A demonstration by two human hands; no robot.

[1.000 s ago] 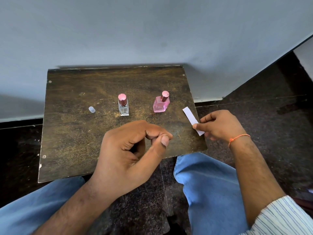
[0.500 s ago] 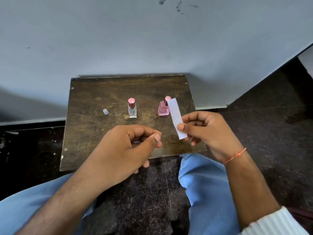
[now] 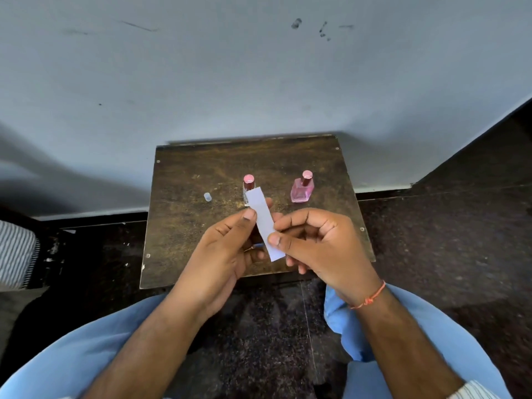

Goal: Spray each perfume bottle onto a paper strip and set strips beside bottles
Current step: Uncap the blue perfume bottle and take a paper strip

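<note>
Wood, dark and worn: small table [image 3: 184, 226] at centre frame, set against a pale wall [image 3: 259, 67]; black speckled floor below; person's knees in blue trousers along the bottom edge.

Left hand [image 3: 221, 254], lower centre: thumb and fingers pinch the upper part of the paper strip [image 3: 263, 223]. Right hand [image 3: 322, 249], just right of it: thumb presses the strip's lower part against curled fingers; orange thread on that wrist. Both hands hold the 1 strip over the table's near half; whether the left hand holds anything else, cannot tell.

Strip: white, tilted, its top end overlapping the clear bottle [image 3: 248, 187] in view; contact or gap, cannot tell. Pink bottle [image 3: 302, 188] stands upright, right of centre; both bottles carry pink caps. Small clear cap [image 3: 207, 196] lies left of the clear bottle, apart from it.

Judgement: early stage; no strip beside either bottle; 2 sprays pending.

Risks: strip end or knuckles could tip the narrow clear bottle if the hands advance; capped bottles will not spray until uncapped; loose cap could roll off if nudged; a light strip could curl or drift once released.
</note>
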